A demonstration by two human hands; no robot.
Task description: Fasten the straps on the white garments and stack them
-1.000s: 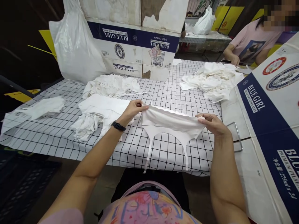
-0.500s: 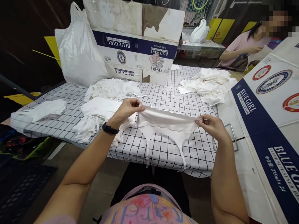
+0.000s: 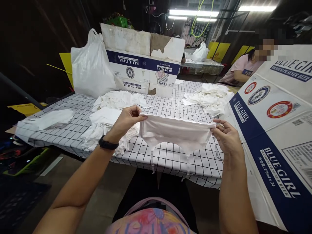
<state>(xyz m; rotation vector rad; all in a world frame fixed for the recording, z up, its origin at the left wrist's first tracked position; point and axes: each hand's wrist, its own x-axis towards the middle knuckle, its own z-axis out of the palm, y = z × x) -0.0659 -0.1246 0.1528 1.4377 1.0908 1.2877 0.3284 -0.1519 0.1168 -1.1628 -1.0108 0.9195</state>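
Note:
A white bra top with thin straps (image 3: pixel 175 132) is stretched sideways between my two hands over the near part of the table. My left hand (image 3: pixel 128 121) pinches one end of its scalloped edge, while my right hand (image 3: pixel 226 135) pinches the opposite end. The straps hang down towards the table's front edge. Just beyond my left wrist lies a stack of white garments (image 3: pixel 103 117), with a looser heap of white garments (image 3: pixel 122 100) behind it.
The table has a checked cloth (image 3: pixel 165 162). Another white heap (image 3: pixel 207 97) lies at right, beside a large cardboard sheet (image 3: pixel 263 130). At the back stand a white plastic bag (image 3: pixel 91 70) and a cardboard box (image 3: pixel 143 65). Someone in pink (image 3: pixel 240 70) sits beyond the right sheet.
The bra top is pulled wider and its edge is straighter. Both hands still pinch its ends, now slightly farther apart. My view has tilted up, bringing ceiling lights into sight.

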